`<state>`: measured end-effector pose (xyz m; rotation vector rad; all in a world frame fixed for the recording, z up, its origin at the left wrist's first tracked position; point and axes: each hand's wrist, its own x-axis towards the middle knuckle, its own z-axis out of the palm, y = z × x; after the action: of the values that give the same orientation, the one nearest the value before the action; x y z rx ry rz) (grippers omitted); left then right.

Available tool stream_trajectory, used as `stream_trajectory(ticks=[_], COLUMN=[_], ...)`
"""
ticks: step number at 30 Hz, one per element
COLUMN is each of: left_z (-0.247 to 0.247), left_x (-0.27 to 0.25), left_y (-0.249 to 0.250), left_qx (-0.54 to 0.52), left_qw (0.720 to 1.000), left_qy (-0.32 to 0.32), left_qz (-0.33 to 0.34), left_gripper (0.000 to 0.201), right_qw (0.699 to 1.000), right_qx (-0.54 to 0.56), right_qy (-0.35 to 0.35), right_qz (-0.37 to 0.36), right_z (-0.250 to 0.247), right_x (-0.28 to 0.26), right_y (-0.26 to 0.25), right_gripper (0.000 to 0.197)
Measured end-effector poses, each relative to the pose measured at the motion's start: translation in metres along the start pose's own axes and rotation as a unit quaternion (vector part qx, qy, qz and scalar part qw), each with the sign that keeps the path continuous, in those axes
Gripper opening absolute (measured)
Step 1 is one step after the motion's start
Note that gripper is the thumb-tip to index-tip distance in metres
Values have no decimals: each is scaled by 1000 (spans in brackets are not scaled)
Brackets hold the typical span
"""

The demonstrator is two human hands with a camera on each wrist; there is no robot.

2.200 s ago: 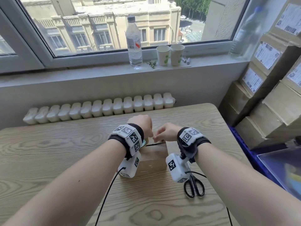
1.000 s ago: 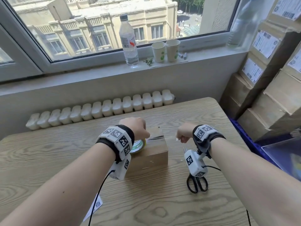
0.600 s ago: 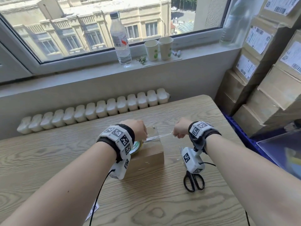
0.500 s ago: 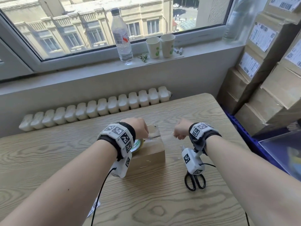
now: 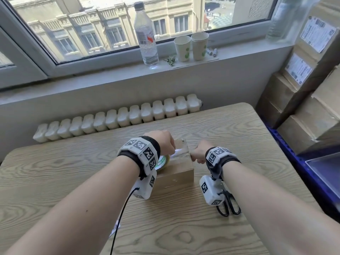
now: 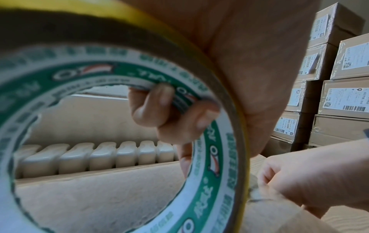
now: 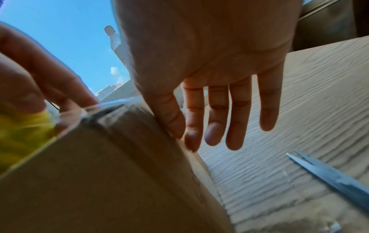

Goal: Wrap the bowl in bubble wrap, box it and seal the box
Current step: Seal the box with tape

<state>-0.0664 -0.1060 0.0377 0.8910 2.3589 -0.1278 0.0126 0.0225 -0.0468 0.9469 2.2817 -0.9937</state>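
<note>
We see the cardboard box [image 5: 176, 172] sitting closed on the wooden table [image 5: 73, 162], just below the middle of the head view. Our left hand [image 5: 161, 142] is over the box's top left part, grasping the roll of tape [image 5: 162, 161]. In the left wrist view the fingers [image 6: 157, 107] curl through the roll's core and pinch its green and white printed ring, so this hand is clasped on the roll. A strip of clear tape [image 5: 179, 153] runs from the roll across the box top towards the right edge.

Our right hand [image 5: 199, 152] is at that right edge of the box. In the right wrist view its fingers [image 7: 215, 110] are straight and spread, pointing down beside the box wall, with the thumb lying against the upper corner of the cardboard. It grips nothing there; it is released and pressing flat. The bowl itself cannot be seen.

A pair of black-handled scissors [image 5: 229, 205] lies on the table at lower right, beside the right wrist. On the window sill at the top of the head view stand a water bottle [image 5: 146, 35] and two paper cups [image 5: 191, 46]. Stacked labelled cartons [image 5: 309, 89] fill the right side, and a white radiator [image 5: 117, 118] runs behind the table.
</note>
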Motion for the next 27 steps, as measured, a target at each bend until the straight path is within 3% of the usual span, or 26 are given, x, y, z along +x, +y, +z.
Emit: stream_trajectory(ticks=[5,8,11,14,17,20,24,27], left_z=[0,1,0,-1,0,1,-2,-9], left_x=[2,4,5,6,7,6,-3,-13], left_y=[-1,-2,-1,0,0,-2,-9,-28], left_qx=[-8,-12,-12,-1,10,18,-1,-103], left_qw=[1000,1000,1000,1000,1000,1000,999,993], left_qy=[2,3,4,5,10,15,26,13], left_qz=[3,2,1,1,-7,-10,-26,-48], left_gripper=[21,19,18,16,16,22,23,35], right_qw=[993,992,992,975,955,943,933,929], right_qx=[-101,-115,-78,-131,-217,-273,-302,-324], right_qy=[47,52,64,-23,-73,-65,-33,-37], right_qz=[23,-9,-81,-176,-191,-180,-193,-172], right_z=[-6,-17,-30,-34,-24,-13,-12,-14], right_x=[-4,-7,-13,-28,-32,-35,-41,-45], right_y=[7,7,-3,-23,-35,-34,-40,-47], right_gripper=[43,20,48,72,102,128,122,119])
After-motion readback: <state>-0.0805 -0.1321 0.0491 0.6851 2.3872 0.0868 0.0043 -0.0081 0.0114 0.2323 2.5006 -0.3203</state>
